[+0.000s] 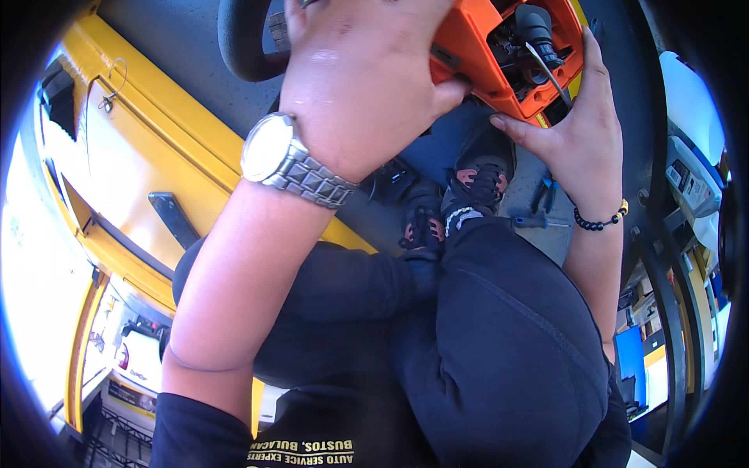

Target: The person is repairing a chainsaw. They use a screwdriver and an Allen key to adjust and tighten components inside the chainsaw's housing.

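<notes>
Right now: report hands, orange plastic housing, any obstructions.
Left hand, partly out of frame, at left of orange plastic housing; right hand holding its right side. Dark cylindrical part inside its opening. Blue-handled pliers apart, out of the way.

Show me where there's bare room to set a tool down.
Grey floor between the right shoe and the pliers; grey surface between yellow panel and black curved rim. Crowded: around pliers and screwdriver, and inside the orange housing.
</notes>
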Demonstrator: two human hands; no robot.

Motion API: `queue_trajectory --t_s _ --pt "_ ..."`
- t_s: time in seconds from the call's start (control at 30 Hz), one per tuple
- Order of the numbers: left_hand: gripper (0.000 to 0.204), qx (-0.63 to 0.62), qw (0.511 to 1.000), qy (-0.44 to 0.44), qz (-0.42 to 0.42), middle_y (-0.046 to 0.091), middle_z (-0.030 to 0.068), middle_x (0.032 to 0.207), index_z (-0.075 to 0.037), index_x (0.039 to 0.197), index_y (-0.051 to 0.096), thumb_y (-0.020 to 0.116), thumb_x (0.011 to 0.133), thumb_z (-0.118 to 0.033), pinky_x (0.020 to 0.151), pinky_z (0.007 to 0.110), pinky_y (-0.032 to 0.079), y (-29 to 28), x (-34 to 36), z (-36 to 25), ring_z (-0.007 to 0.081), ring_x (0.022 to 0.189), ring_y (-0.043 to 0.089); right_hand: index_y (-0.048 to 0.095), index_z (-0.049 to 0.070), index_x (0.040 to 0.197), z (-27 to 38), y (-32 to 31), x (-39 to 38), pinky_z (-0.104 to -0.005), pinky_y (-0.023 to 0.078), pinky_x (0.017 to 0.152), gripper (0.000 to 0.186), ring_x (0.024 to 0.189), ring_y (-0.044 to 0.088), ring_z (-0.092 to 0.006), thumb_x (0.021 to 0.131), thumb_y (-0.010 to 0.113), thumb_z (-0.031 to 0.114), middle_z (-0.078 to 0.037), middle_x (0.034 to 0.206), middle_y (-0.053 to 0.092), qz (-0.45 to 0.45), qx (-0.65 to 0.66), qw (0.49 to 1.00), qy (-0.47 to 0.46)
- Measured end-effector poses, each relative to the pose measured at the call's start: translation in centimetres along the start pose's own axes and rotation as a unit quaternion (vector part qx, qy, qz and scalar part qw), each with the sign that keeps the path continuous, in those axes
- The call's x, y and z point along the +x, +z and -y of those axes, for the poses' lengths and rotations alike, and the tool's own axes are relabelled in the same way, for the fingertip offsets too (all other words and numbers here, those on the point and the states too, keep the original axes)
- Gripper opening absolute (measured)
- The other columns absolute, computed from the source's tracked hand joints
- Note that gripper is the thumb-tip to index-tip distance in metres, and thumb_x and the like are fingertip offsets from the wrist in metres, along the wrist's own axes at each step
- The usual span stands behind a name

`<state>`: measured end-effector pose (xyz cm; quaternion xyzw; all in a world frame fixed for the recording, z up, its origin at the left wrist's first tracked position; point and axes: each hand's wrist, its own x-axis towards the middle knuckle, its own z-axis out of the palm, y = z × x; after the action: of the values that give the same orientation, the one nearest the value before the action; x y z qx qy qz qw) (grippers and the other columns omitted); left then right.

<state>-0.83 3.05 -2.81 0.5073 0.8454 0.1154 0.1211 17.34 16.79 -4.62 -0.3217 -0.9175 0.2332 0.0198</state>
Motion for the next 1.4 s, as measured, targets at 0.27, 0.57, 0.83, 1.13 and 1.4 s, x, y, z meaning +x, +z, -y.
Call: queue_trajectory --t_s 0.27,0.57,0.83,1.13,1.4 --pt "0.086 -0.02 0.996 0.07 -0.049 0.037 0.0329 0.153 -0.013 0.147 0.054 0.087 0.067 -0.013 0.11 0.053 0.046 -0.3 0.2 0.8 0.0619 0.134 0.044 0.037 -0.002 0.152 -0.3 0.5 0.0 -0.0421 0.049 0.107 0.117 0.127 0.06 -0.0364 0.061 0.095 0.044 -0.024 0.139 0.057 -0.027 -0.021 0.999 -0.028" --pt "0.086 0.009 0.999 0.047 -0.01 0.032 0.0321 0.157 -0.011 0.151 0.046 0.083 0.073 -0.016 0.113 0.051 0.043 -0.4 0.5 0.3 0.0575 0.138 0.042 0.039 -0.002 0.151 -0.4 0.0 0.3 -0.0404 0.049 0.106 0.116 0.126 0.062 -0.0344 0.06 0.096 0.041 -0.023 0.135 0.061 -0.005 0.03 0.999 -0.016" --pt "0.087 0.041 0.994 0.094 -0.029 0.031 0.0326 0.157 -0.008 0.151 0.043 0.081 0.073 -0.014 0.118 0.056 0.036 0.1 0.9 0.4 0.0541 0.143 0.038 0.038 -0.002 0.151 -0.9 0.2 0.3 -0.0402 0.048 0.108 0.117 0.127 0.061 -0.0345 0.059 0.097 0.038 -0.023 0.136 0.061 -0.029 0.035 0.997 -0.055" --pt "0.096 0.045 0.992 0.108 -0.039 0.029 0.0325 0.158 -0.015 0.156 0.038 0.082 0.07 -0.02 0.116 0.059 0.036 0.6 1.1 0.9 0.0599 0.14 0.036 0.037 -0.002 0.152 -0.8 0.1 0.4 -0.0412 0.047 0.108 0.117 0.128 0.06 -0.0347 0.06 0.097 0.038 -0.022 0.137 0.06 -0.023 0.059 0.997 -0.041" --pt "0.101 0.006 0.997 0.074 0.027 0.03 0.0339 0.157 -0.021 0.156 0.042 0.086 0.065 -0.023 0.114 0.065 0.035 -0.5 1.2 0.0 0.0638 0.14 0.033 0.036 -0.003 0.151 -0.3 0.2 0.2 -0.0419 0.052 0.102 0.125 0.126 0.06 -0.0363 0.055 0.098 0.047 -0.022 0.14 0.056 -0.03 0.005 0.999 -0.024"
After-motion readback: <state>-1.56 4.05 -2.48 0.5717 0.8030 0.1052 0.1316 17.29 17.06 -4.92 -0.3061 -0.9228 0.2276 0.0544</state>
